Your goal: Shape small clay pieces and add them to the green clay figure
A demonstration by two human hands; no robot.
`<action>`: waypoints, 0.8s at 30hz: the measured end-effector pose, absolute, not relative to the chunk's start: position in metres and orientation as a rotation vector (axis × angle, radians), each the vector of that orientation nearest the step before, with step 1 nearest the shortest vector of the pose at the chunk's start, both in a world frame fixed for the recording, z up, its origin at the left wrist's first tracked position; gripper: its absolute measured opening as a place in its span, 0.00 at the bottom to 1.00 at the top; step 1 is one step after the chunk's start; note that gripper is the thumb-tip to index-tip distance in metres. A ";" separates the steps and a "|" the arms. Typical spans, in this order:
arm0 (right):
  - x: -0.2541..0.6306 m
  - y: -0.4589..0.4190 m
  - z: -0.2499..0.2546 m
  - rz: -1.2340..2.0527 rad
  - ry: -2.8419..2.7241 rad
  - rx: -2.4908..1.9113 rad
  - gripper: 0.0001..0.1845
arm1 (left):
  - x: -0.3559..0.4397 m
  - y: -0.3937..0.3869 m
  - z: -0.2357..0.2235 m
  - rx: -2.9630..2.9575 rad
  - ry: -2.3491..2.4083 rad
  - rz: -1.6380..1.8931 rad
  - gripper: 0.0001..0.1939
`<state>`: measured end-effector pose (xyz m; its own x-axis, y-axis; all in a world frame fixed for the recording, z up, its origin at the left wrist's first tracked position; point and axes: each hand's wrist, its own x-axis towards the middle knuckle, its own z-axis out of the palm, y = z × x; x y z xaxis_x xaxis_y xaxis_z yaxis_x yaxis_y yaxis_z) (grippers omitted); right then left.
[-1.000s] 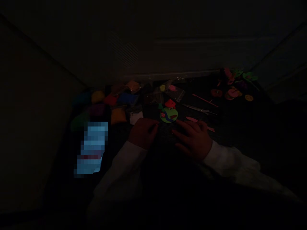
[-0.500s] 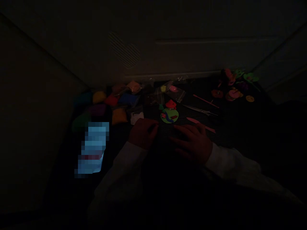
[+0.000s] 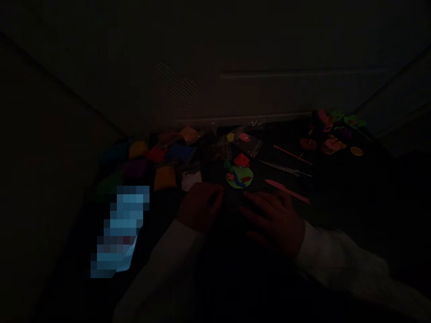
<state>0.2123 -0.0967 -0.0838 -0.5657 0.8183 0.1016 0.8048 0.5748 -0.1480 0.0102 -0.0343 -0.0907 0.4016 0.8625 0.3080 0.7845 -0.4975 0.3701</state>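
Note:
The scene is very dark. My left hand (image 3: 199, 207) rests on the dark surface with its fingers curled in; what is inside them, if anything, is hidden. Just beyond it lies a bag of white clay (image 3: 191, 179). My right hand (image 3: 274, 220) is spread flat, fingers stretched to the left, holding nothing visible. Beyond the gap between both hands sits a round green clay disc (image 3: 248, 174) bearing a red-capped clay mushroom (image 3: 241, 159), a blue strip and small pieces. A pink clay knife (image 3: 286, 190) lies just past my right hand.
Scissors (image 3: 286, 170) and a thin pink tool (image 3: 291, 154) lie behind the knife. Several coloured clay bags, including an orange one (image 3: 165, 176), fill the left. Finished-looking clay pieces (image 3: 332, 145) sit far right. A lit, blurred screen (image 3: 123, 226) is at left; a wall rises behind.
The whole view has shifted, so the objects and both hands appear lower in the picture. The hands keep their poses, and nothing on the surface has visibly moved.

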 end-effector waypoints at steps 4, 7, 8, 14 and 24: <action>0.213 -0.098 -0.095 0.030 -2.537 -1.379 0.22 | 0.008 -0.034 -0.090 2.483 1.470 0.650 0.09; 0.212 -0.097 -0.098 0.023 -2.556 -1.321 0.20 | 0.008 -0.036 -0.089 2.491 1.497 0.622 0.09; 0.212 -0.096 -0.098 0.027 -2.570 -1.312 0.21 | 0.008 -0.037 -0.088 2.489 1.501 0.627 0.09; 0.211 -0.097 -0.096 -0.023 -2.505 -1.380 0.20 | 0.008 -0.039 -0.087 2.512 1.499 0.633 0.08; 0.206 -0.096 -0.096 -0.019 -2.474 -1.395 0.19 | 0.008 -0.041 -0.084 2.468 1.522 0.624 0.08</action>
<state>0.2065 -0.0960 -0.0961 -0.4833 0.8342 0.2655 0.8382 0.5285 -0.1346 0.0080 -0.0407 -0.0838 0.3897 0.8841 0.2578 0.8107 -0.4621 0.3595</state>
